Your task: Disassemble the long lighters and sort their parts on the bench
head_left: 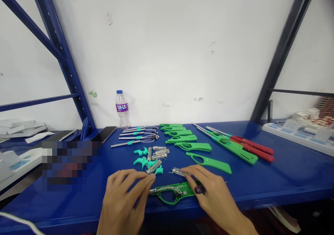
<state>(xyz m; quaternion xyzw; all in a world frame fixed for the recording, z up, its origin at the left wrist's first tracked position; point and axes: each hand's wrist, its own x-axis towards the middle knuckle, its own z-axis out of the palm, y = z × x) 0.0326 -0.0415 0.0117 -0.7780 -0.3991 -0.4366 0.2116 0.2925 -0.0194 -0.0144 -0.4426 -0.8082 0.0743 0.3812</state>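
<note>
My right hand (212, 193) pinches a clear lighter fuel tank (179, 171) between thumb and fingertips. A dark purple rounded handle (200, 189) shows in the same hand's palm; a thin tip beyond the hand may belong to it. Below lies an open green lighter half-shell (167, 201) with white wires and a metal tube (153, 191) in it. My left hand (125, 196) is beside the tube end, its thumb and fingertips pressed together. What they hold, if anything, is hidden. Loose fuel tanks (159, 155) and turquoise triggers (141, 161) lie just ahead.
Metal tubes with wires (130, 143) lie at back left, near a bottle (122, 110) and phone (104, 134). Several green half-shells (211, 162) form a row. Green lighters (235, 150) and red lighters (257, 151) lie right. Blue posts (65, 61) flank the blue table (281, 176).
</note>
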